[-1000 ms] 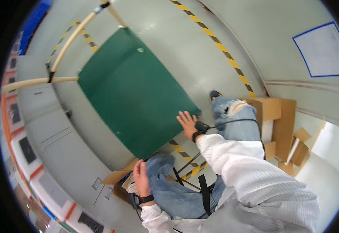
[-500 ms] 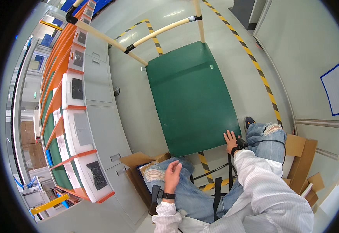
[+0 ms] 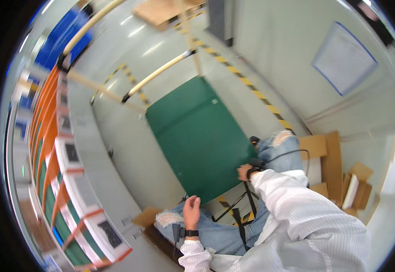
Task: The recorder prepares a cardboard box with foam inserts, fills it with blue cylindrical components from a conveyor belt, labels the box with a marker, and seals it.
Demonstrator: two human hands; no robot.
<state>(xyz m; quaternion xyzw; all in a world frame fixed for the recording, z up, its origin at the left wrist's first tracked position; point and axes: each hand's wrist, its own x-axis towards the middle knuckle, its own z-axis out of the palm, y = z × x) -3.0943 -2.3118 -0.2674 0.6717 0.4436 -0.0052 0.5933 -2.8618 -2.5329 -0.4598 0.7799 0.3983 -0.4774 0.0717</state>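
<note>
A green tabletop (image 3: 202,140) stretches out in front of my knees. My right hand (image 3: 245,172) rests at its near right corner; blur smears the fingers, so their grip on the edge is unclear. Just off the near left corner, my left hand (image 3: 191,213) hovers over my left knee. Its fingers point up, slightly bent, and nothing shows in them. Each wrist wears a black strap with a small device.
Cream pipes with black joints (image 3: 159,75) rise at the tabletop's far end. White boxes with orange edges (image 3: 98,226) line the left, beside grey cabinets. Cardboard boxes (image 3: 329,156) stand at my right. Yellow-black tape (image 3: 247,84) marks the floor; a grey wall panel (image 3: 288,50) stands at right.
The view has turned right, so the tabletop and boxes sit further left and lower. My right hand's spread fingers have drawn in at the corner. My left hand stays above the knee.
</note>
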